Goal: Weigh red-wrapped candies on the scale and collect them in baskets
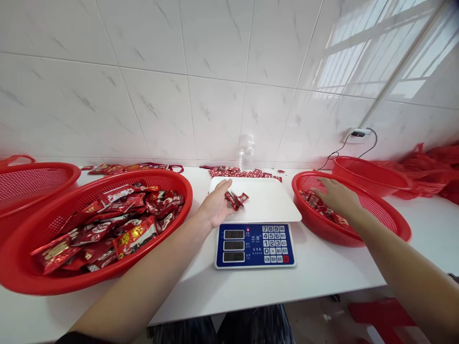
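Note:
My left hand (pixel 217 205) is over the left part of the white scale tray (pixel 272 198), its fingers around or beside a few small red wrapped packets (pixel 238 199); whether it grips them is unclear. Below the tray, the blue scale panel (pixel 256 246) shows a lit red dot and digits. My right hand (pixel 337 195) reaches into the right red basket (pixel 387 220), fingers spread above small red packets (pixel 317 203). To the left, a large red basket (pixel 186 191) holds many larger red packets (pixel 107 229).
Another red basket (pixel 39 186) stands at the far left, and one more (pixel 369 174) at the back right. Red bags (pixel 430 167) are piled at the right. Packets and a clear bottle (pixel 248 155) lie or stand by the wall. A cable runs from a socket (pixel 358 135).

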`<state>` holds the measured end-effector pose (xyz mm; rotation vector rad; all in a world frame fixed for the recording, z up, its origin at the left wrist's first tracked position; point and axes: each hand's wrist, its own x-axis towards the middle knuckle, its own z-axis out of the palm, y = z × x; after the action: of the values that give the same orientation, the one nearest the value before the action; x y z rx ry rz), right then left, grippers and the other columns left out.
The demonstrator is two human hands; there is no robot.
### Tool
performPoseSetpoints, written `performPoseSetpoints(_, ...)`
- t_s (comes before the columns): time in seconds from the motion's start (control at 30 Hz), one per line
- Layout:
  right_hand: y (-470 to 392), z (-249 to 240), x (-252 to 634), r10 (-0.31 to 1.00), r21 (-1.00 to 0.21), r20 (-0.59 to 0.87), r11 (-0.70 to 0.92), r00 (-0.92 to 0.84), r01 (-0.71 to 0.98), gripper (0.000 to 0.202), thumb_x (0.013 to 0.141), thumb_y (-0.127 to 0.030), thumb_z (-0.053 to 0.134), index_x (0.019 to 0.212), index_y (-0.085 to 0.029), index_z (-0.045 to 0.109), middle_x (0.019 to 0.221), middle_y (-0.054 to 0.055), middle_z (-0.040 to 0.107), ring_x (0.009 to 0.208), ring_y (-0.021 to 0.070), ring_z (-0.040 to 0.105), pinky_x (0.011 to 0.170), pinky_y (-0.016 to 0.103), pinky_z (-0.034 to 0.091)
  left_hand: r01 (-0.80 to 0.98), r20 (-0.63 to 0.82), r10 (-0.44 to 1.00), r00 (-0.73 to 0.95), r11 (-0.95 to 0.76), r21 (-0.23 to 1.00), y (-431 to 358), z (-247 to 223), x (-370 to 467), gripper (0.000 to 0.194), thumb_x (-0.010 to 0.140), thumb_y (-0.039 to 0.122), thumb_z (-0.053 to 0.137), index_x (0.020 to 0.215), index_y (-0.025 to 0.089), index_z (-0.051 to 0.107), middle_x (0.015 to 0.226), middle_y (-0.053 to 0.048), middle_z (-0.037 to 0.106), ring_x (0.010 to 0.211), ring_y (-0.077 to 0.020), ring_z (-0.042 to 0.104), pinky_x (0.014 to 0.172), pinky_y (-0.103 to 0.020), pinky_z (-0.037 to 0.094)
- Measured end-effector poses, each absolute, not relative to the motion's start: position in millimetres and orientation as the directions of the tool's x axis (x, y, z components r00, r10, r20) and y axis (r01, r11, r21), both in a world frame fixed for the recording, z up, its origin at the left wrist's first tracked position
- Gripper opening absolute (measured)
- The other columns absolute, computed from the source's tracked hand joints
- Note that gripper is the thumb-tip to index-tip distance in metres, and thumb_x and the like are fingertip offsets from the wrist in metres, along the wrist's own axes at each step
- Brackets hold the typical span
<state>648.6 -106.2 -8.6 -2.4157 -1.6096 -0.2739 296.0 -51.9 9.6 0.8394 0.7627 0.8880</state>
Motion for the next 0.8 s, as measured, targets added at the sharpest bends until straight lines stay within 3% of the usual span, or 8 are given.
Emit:
performPoseSetpoints(0.13,-119.8,-11.8,630.4,0.887,-0.138,0.381,-0.225,0.261,0.965,0.049,0.091,-0.047,0.040,0.131,-0.020,0.048,0.129,0.013,0.056,0.113,0.0338,0.054,0.082,0.047,0.049,-0.313,-0.037,0.939,0.343,0.151,0.938,-51.2,8.3,290.4,0.056,0.084,0.043,0.058,0.136,0.035,0.037,0.154,-0.003,0.024,0.138,-0.0236,0.030,0.109,-0.045,0.032)
performPoseSetpoints(0.23,-133.1,-19.0,598.2,0.831,-0.181,0.548,0.009,0.093,0.984,0.039,0.091,-0.041,0.045,0.123,-0.020,0.054,0.121,0.010,0.061,0.113,0.0294,0.055,0.088,0.045,0.048,-0.182,0.002,0.959,0.284,0.052,0.982,-63.4,12.0,272.2,0.059,0.084,0.045,0.058,0.138,0.036,0.036,0.157,0.002,0.016,0.144,-0.0189,0.010,0.117,-0.042,0.013)
performPoseSetpoints(0.37,-159.9,-52.6,549.5,0.606,-0.206,0.794,0.349,-0.053,0.914,0.026,0.089,-0.028,0.054,0.113,-0.020,0.059,0.110,0.009,0.066,0.104,0.0234,0.060,0.091,0.040,0.048,-0.040,0.086,0.973,0.213,-0.079,0.996,-85.2,32.4,227.1,0.065,0.081,0.038,0.061,0.141,0.033,0.035,0.156,0.000,0.021,0.144,-0.0197,0.014,0.116,-0.039,0.017)
performPoseSetpoints(0.5,-193.4,-110.6,511.5,0.503,-0.385,0.859,0.510,0.096,0.770,0.026,0.084,-0.012,0.060,0.108,-0.021,0.061,0.096,0.006,0.068,0.088,0.0185,0.065,0.082,0.033,0.051,0.234,0.222,0.970,0.094,-0.238,0.943,-82.6,62.5,168.2,0.060,0.081,0.032,0.059,0.137,0.033,0.038,0.150,0.000,0.035,0.140,-0.0186,0.026,0.113,-0.034,0.028)
performPoseSetpoints(0.57,-207.3,-137.1,495.9,0.543,-0.486,0.826,0.553,0.149,0.677,0.026,0.084,-0.010,0.058,0.108,-0.020,0.061,0.093,0.007,0.068,0.086,0.0186,0.065,0.078,0.032,0.053,0.431,0.202,0.972,0.120,-0.235,0.871,-66.2,68.8,139.4,0.051,0.082,0.036,0.056,0.131,0.029,0.045,0.142,-0.002,0.047,0.132,-0.0196,0.040,0.109,-0.034,0.035)
performPoseSetpoints(0.63,-216.6,-154.1,481.1,0.585,-0.524,0.801,0.581,0.129,0.622,0.025,0.084,-0.011,0.057,0.107,-0.019,0.060,0.090,0.007,0.068,0.083,0.0183,0.066,0.075,0.030,0.054,0.655,0.031,0.981,0.191,-0.150,0.740,-44.0,64.5,114.8,0.045,0.081,0.038,0.054,0.124,0.024,0.052,0.132,-0.005,0.057,0.122,-0.0211,0.051,0.102,-0.033,0.042)
performPoseSetpoints(0.7,-221.0,-159.7,467.5,0.608,-0.493,0.793,0.616,0.026,0.614,0.023,0.085,-0.013,0.057,0.106,-0.020,0.060,0.086,0.005,0.069,0.078,0.0173,0.067,0.070,0.028,0.055,0.845,-0.122,0.968,0.220,-0.127,0.519,-21.2,52.1,98.3,0.043,0.080,0.037,0.053,0.118,0.019,0.057,0.125,-0.007,0.061,0.116,-0.0224,0.056,0.099,-0.032,0.043)
performPoseSetpoints(0.8,-221.2,-153.9,453.2,0.612,-0.418,0.780,0.664,-0.130,0.621,0.023,0.085,-0.014,0.057,0.107,-0.020,0.059,0.083,0.004,0.070,0.072,0.0162,0.068,0.064,0.026,0.055,0.943,-0.159,0.944,0.288,-0.250,0.220,6.2,30.6,93.7,0.042,0.079,0.040,0.051,0.113,0.018,0.061,0.120,-0.009,0.064,0.108,-0.0258,0.059,0.094,-0.034,0.044)
